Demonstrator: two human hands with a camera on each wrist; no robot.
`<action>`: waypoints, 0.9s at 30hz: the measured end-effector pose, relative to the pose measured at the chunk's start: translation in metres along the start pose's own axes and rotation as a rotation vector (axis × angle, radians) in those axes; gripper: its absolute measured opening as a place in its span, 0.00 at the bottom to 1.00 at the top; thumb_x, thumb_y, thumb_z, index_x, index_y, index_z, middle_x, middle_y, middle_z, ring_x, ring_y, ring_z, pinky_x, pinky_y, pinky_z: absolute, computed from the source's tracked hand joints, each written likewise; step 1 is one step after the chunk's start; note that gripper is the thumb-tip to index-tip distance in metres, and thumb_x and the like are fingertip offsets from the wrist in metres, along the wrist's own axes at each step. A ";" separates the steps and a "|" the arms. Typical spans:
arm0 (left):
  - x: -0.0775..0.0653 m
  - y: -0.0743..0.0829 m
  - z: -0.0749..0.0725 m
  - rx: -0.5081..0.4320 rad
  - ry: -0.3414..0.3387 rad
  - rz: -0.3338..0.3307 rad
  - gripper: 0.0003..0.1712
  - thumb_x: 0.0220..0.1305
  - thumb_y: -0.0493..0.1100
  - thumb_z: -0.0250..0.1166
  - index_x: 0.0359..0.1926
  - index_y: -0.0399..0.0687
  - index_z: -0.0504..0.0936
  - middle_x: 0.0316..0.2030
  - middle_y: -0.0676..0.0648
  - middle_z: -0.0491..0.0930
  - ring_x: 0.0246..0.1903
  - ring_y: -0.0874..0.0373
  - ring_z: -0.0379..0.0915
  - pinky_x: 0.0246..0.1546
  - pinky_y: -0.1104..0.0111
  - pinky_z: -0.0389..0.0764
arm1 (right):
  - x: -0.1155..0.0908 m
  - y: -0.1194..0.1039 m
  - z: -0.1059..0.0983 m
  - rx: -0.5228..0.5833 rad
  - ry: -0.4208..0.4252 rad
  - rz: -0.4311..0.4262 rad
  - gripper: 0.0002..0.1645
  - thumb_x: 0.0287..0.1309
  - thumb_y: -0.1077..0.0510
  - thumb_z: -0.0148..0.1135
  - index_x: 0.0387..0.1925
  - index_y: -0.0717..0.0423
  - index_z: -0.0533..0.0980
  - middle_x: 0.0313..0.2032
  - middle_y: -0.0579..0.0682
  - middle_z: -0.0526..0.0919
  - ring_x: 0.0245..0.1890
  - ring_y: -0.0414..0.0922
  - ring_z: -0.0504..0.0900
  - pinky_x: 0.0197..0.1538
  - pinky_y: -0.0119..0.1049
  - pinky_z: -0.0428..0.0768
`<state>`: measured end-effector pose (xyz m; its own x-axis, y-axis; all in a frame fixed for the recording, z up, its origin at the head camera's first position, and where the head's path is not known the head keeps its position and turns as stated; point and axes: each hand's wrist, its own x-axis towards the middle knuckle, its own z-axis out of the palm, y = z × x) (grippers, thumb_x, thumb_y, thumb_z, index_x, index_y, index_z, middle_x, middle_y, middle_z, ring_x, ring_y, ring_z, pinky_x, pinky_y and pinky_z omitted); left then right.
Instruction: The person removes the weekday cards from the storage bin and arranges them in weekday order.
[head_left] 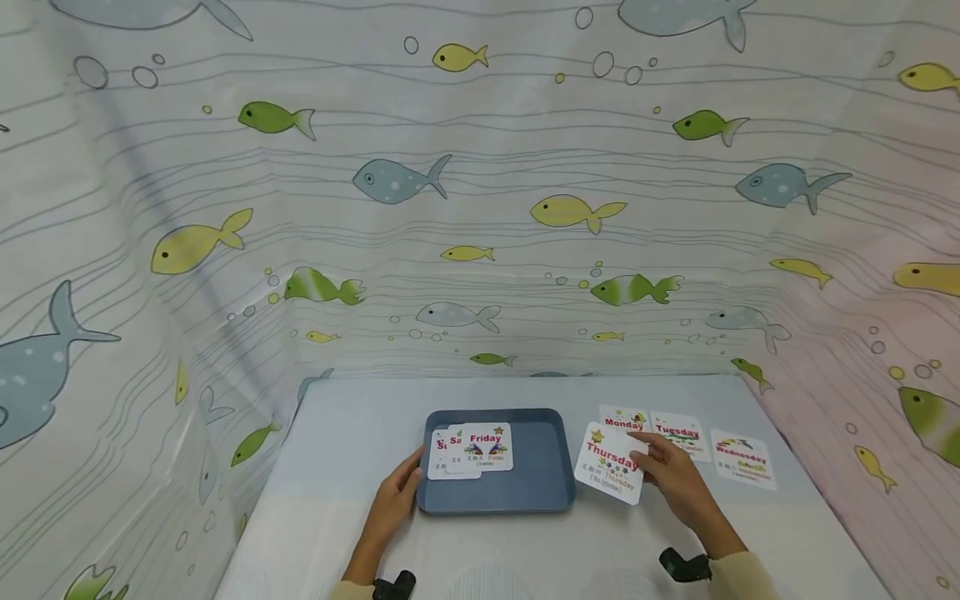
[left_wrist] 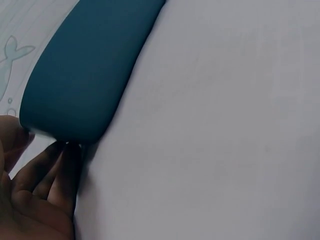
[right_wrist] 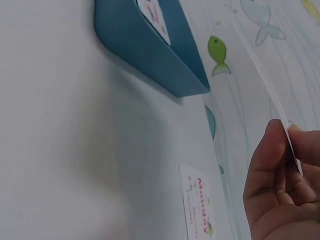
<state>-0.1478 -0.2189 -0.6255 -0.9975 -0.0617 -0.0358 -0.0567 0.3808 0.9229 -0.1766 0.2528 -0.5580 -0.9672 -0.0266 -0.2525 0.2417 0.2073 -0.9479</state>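
In the head view a blue-grey tray [head_left: 536,492] lies on the table with several cards overlapping in its left half; the Friday card [head_left: 491,454] is topmost. My left hand [head_left: 396,492] grips the tray's left end, its fingers against the outer wall in the left wrist view. Beyond the tray's right end, my right hand [head_left: 675,479] pinches the Thursday card [head_left: 609,475] by its right edge. That card is raised above the table, seen nearly edge-on in the right wrist view. It partly covers the Monday card [head_left: 622,414].
The Tuesday card [head_left: 681,432] and the Wednesday card [head_left: 742,462] lie face up on the right of the table [head_left: 360,425], in a row with Monday. Fish-printed fabric [head_left: 517,150] hangs behind and on both sides.
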 end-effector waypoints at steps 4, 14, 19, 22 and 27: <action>0.001 0.000 0.000 0.008 0.001 0.004 0.25 0.77 0.45 0.53 0.72 0.53 0.69 0.72 0.48 0.68 0.74 0.49 0.59 0.73 0.52 0.62 | -0.010 0.008 -0.010 0.017 0.003 0.029 0.32 0.68 0.53 0.62 0.70 0.55 0.67 0.48 0.55 0.83 0.45 0.45 0.86 0.45 0.37 0.86; -0.001 0.000 0.001 0.006 0.000 -0.009 0.25 0.78 0.45 0.52 0.73 0.53 0.68 0.72 0.47 0.67 0.75 0.47 0.57 0.74 0.52 0.60 | -0.028 0.025 -0.023 0.021 0.072 0.116 0.31 0.69 0.57 0.60 0.70 0.59 0.65 0.43 0.52 0.85 0.41 0.44 0.86 0.42 0.36 0.86; -0.001 0.000 0.001 -0.005 -0.002 -0.007 0.25 0.78 0.45 0.52 0.73 0.52 0.68 0.72 0.47 0.67 0.75 0.49 0.57 0.74 0.53 0.61 | -0.033 0.033 -0.027 0.032 0.086 0.144 0.31 0.69 0.58 0.60 0.69 0.61 0.65 0.39 0.52 0.84 0.40 0.43 0.86 0.41 0.36 0.86; -0.001 -0.001 0.001 -0.005 -0.002 -0.003 0.26 0.78 0.46 0.53 0.73 0.53 0.68 0.72 0.48 0.67 0.75 0.49 0.57 0.74 0.53 0.61 | -0.034 0.035 -0.028 0.035 0.092 0.154 0.32 0.68 0.57 0.61 0.69 0.60 0.65 0.39 0.51 0.82 0.41 0.43 0.86 0.42 0.36 0.87; -0.001 -0.003 0.001 0.005 -0.001 0.008 0.26 0.78 0.47 0.53 0.73 0.53 0.68 0.72 0.47 0.67 0.74 0.48 0.57 0.74 0.52 0.61 | -0.037 0.036 -0.030 0.034 0.101 0.153 0.31 0.68 0.58 0.61 0.69 0.62 0.66 0.38 0.51 0.79 0.41 0.43 0.86 0.42 0.36 0.86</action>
<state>-0.1467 -0.2192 -0.6286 -0.9979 -0.0580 -0.0287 -0.0490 0.3859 0.9212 -0.1341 0.2903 -0.5773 -0.9214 0.1015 -0.3752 0.3876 0.1679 -0.9064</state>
